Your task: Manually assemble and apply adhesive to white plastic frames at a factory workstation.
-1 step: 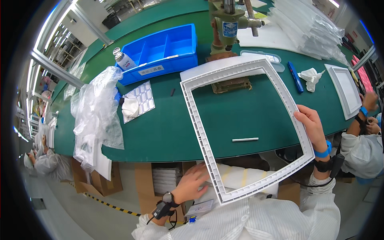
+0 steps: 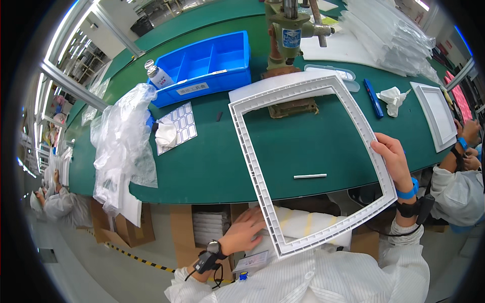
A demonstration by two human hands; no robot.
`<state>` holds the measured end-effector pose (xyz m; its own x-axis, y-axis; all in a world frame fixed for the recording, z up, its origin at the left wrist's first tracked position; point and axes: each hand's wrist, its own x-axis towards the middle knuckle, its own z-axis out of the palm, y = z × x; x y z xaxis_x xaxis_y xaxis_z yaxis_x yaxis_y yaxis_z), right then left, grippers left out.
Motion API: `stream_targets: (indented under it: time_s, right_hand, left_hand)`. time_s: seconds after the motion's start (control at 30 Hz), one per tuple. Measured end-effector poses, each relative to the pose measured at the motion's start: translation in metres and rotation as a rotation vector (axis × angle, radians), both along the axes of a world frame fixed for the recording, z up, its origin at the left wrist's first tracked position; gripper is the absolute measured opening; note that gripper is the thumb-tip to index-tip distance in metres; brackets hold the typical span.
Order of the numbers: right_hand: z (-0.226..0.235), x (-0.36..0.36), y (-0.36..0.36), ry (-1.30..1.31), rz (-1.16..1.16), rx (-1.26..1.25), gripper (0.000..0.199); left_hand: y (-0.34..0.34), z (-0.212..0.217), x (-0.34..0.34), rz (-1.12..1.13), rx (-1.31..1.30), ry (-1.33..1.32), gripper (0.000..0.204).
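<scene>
1. White plastic frame (image 2: pixel 252 151): a large, square, ribbed open frame that I see in the centre of the picture, held up over the near edge of the green workbench (image 2: pixel 212 161) and tilted, one corner towards the upper middle and one towards the bottom middle.
2. Left hand (image 2: pixel 246 230): lower centre, palm and fingers laid flat along the frame's lower left rail near its bottom corner; a dark wrist strap with a cable sits on that wrist.
3. Right hand (image 2: pixel 391 159): right of centre, fingers closed round the frame's right rail; a blue wristband lies below it. The two hands are well apart, each on its own side of the frame.
4. Small white strip (image 2: pixel 310 176): lying flat on the bench, seen through the frame's opening.
5. Blue compartment bin (image 2: pixel 202 68): upper centre left, on the bench, with a small white bottle (image 2: pixel 159 77) just beside its left end.
6. Crumpled clear plastic bags (image 2: pixel 121 146): left of the frame, hanging over the bench edge.
7. Sheet of white labels (image 2: pixel 184 123): between the bags and the frame, with a white wad on its left part.
8. Green bench press (image 2: pixel 290 30): top centre, behind the frame's upper corner.
9. Blue pen-like tool (image 2: pixel 373 98): upper right, beside a crumpled white wipe (image 2: pixel 393 96).
10. Second white frame (image 2: pixel 435 113): right edge, lying on the bench near another person's hands.
</scene>
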<state>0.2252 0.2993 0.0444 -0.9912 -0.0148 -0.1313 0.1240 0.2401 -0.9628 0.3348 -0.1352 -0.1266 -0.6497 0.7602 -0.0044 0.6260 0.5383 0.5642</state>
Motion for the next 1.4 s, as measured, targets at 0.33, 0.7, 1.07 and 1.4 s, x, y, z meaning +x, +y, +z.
stream_targets:
  time_s: [0.33, 0.7, 1.07, 1.4]
  right_hand:
    - [0.016, -0.011, 0.013, -0.067, 0.024, -0.023, 0.028]
    - [0.051, -0.005, 0.023, -0.109, 0.096, -0.056, 0.031]
    - [0.052, -0.010, 0.028, -0.087, 0.046, 0.004, 0.029]
    - [0.043, -0.019, 0.025, -0.151, 0.061, -0.083, 0.028]
  left_hand:
    - [0.024, 0.018, -0.021, -0.074, -0.126, 0.032, 0.049]
    - [0.036, 0.135, -0.063, 0.212, 0.231, -0.689, 0.032]
    - [0.031, 0.182, -0.194, 0.172, 0.146, -0.637, 0.024]
    - [0.043, 0.139, -0.209, 0.269, 0.151, 0.607, 0.032]
